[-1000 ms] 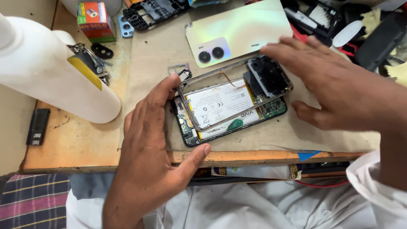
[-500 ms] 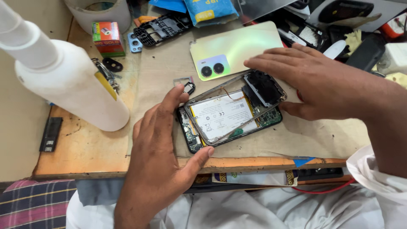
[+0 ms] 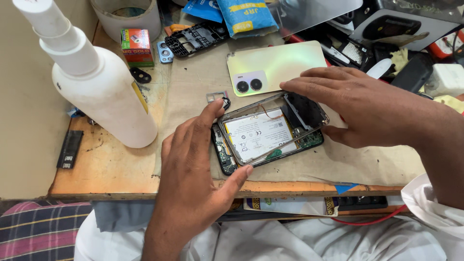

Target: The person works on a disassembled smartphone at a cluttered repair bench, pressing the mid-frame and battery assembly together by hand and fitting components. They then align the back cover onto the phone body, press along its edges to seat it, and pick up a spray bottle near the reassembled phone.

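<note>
Two hands are on the opened smartphone [image 3: 268, 137], which lies on the brown paper mat [image 3: 193, 96] near the front edge of the workbench [image 3: 111, 169]. My left hand [image 3: 193, 179] pinches the phone's near-left corner: forefinger tip on the far edge of the metal mid-frame [image 3: 227, 113], thumb tip pressed against the near edge. My right hand [image 3: 357, 104] arches over the phone's right end, fingers spread along the far rim and thumb tucked under the near side, so the frame is gripped from both ends. The frame sits slightly skewed over the body, with the white battery [image 3: 258, 135] and a strip of green circuit board [image 3: 311, 140] showing through it. To do this well, I judge that even pressure at both ends matters, keeping the frame level so it neither bends nor snags the thin red wire [image 3: 270, 113] just beyond the battery.

The pale green back cover [image 3: 280, 65] lies just beyond the phone, cameras facing up. Left of the phone stands a tall white squeeze bottle [image 3: 99, 92]; its contents cannot be seen. Farther back from the bottle is a round white tub [image 3: 125, 19], with something indistinct inside, and a small red-and-green box [image 3: 137, 46], closed.
</note>
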### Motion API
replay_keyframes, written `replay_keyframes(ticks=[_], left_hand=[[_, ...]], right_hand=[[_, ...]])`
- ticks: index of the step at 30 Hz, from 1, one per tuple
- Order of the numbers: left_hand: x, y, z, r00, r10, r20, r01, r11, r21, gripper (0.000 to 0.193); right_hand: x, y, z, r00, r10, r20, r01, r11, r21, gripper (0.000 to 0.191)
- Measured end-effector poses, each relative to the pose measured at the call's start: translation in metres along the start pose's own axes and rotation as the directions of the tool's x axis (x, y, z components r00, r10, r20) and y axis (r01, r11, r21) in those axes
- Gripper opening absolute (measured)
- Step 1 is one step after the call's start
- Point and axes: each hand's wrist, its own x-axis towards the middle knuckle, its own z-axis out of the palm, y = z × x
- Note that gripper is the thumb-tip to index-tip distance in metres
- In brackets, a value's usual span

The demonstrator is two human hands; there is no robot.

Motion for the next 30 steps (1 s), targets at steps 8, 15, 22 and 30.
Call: replay_keyframes(ticks=[8, 15, 22, 30], left_hand=[[-0.001, -0.001, -0.002, 1.000, -0.020, 0.015, 0.021, 1.000, -0.020, 0.094], [-0.001, 0.000, -0.003, 1.000, -0.010, 0.025, 0.010, 1.000, -0.025, 0.091], [0.000, -0.002, -0.009, 1.000, -0.015, 0.013, 0.016, 0.995, -0.096, 0.093], [-0.002, 0.000, -0.005, 1.000, 0.008, 0.013, -0.007, 1.000, -0.026, 0.101]], right_hand=[[-0.003, 0.003, 0.003, 1.000, -0.023, 0.013, 0.021, 0.993, 0.117, 0.106], [-0.002, 0.012, 0.009, 0.995, -0.088, -0.043, 0.092, 0.991, 0.102, 0.110], [-0.004, 0.007, 0.004, 0.990, -0.091, -0.110, 0.113, 0.972, 0.204, 0.110], [-0.023, -0.009, 0.001, 0.980, 0.199, -0.018, -0.170, 0.880, 0.444, 0.104]])
